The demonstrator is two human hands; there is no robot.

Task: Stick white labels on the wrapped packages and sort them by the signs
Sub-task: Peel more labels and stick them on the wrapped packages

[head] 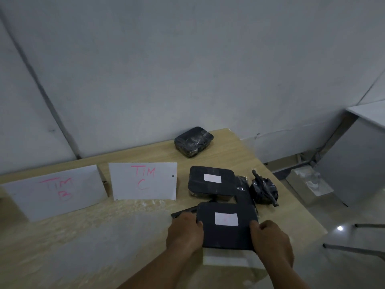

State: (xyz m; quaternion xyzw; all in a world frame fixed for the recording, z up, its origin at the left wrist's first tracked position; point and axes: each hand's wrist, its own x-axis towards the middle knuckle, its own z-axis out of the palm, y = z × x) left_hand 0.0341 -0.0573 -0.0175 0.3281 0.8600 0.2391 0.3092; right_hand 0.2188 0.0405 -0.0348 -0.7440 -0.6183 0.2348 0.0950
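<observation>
A flat black wrapped package (210, 232) with a white label (226, 219) on top is held at the table's near right. My left hand (185, 232) grips its left edge and my right hand (270, 240) grips its right edge. Behind it lies a second black package (208, 188) bearing a white label (212, 178). A crumpled black bundle (263, 189) sits to the right of that one. A rounded black wrapped package (193, 141) with no label showing rests far back by the wall. Two white signs stand on the table: "TIM B" (56, 190) and "TIM C" (143, 180).
The wooden table (104, 236) ends just right of the packages, with floor beyond. A white sheet (229, 258) lies under the held package. A grey cabinet (354, 155) and a clear bag (308, 184) stand on the floor at the right. The wall runs close behind the signs.
</observation>
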